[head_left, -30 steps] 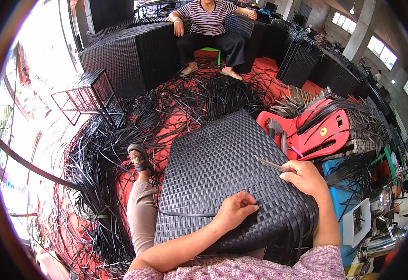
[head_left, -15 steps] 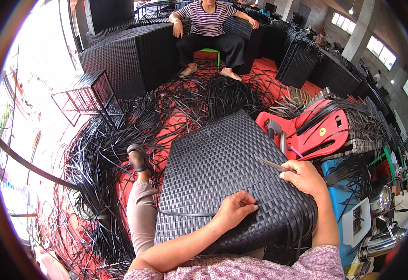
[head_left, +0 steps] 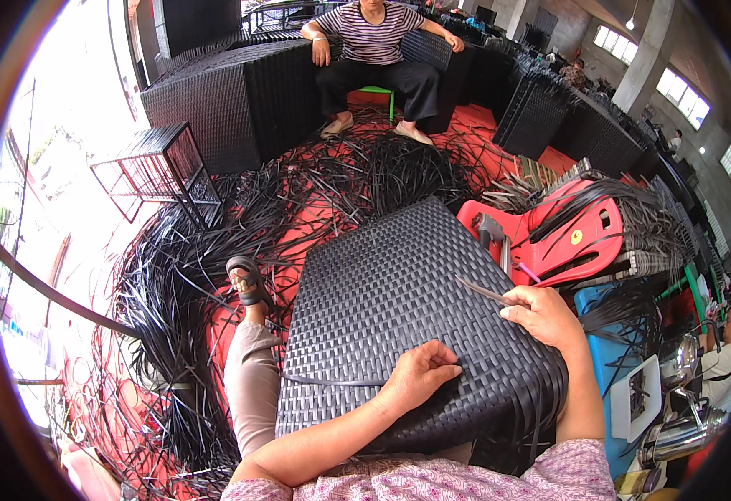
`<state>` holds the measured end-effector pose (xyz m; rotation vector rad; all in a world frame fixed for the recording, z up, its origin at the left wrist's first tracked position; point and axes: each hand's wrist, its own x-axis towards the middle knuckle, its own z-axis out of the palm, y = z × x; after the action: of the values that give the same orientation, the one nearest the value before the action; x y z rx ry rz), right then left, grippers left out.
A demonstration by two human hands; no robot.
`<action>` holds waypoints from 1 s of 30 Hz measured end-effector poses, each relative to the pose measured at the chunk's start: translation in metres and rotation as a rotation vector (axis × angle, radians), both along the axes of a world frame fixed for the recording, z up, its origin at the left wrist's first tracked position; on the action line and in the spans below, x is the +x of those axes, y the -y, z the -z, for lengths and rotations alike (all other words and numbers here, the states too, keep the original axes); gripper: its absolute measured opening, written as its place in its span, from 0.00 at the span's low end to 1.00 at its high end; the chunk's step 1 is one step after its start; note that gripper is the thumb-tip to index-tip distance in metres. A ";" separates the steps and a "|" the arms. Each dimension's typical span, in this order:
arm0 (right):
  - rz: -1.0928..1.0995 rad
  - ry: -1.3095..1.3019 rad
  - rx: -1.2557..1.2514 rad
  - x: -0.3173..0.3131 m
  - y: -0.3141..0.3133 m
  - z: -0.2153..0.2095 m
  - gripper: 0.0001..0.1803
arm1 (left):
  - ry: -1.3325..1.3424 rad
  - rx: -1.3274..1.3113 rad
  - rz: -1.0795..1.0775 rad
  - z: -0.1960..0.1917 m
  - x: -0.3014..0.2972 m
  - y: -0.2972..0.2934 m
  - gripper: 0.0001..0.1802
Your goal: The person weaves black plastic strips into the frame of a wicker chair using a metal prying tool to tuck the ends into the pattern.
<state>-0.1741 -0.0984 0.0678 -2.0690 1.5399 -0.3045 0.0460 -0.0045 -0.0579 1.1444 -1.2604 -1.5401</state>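
Observation:
A large black woven panel (head_left: 382, 292) lies across my lap, tilted away from me. My left hand (head_left: 418, 375) rests on its near part, fingers pinched on a black strand (head_left: 332, 381) that runs to the left along the weave. At the panel's right edge my right hand (head_left: 541, 316) is closed on a thin metal tool (head_left: 482, 291) whose tip points left over the weave.
Loose black strips (head_left: 190, 284) cover the red floor on the left and ahead. A red plastic stool (head_left: 566, 238) lies on its side to the right. A wire frame (head_left: 161, 167) stands at the left. A person (head_left: 374, 50) sits ahead among stacked woven panels (head_left: 215, 100).

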 end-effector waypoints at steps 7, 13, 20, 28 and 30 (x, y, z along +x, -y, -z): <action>-0.003 0.074 0.023 -0.002 0.002 0.004 0.16 | -0.008 0.004 -0.012 0.005 -0.001 -0.001 0.09; 0.046 0.256 0.163 -0.006 0.008 0.008 0.14 | -0.139 0.002 -0.044 0.013 -0.003 -0.005 0.08; 0.038 0.263 0.230 0.004 0.009 -0.007 0.13 | -0.158 0.008 -0.064 0.007 -0.001 -0.010 0.08; -0.025 0.291 0.239 0.022 0.005 -0.018 0.14 | -0.208 -0.041 -0.127 0.014 0.001 -0.021 0.08; -0.052 0.261 0.237 0.023 0.005 -0.024 0.16 | -0.256 -0.039 -0.144 0.014 0.000 -0.025 0.08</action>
<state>-0.1513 -0.1037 0.0916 -1.8036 1.2976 -0.3402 0.0460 0.0204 -0.0723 0.9573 -1.0106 -1.4940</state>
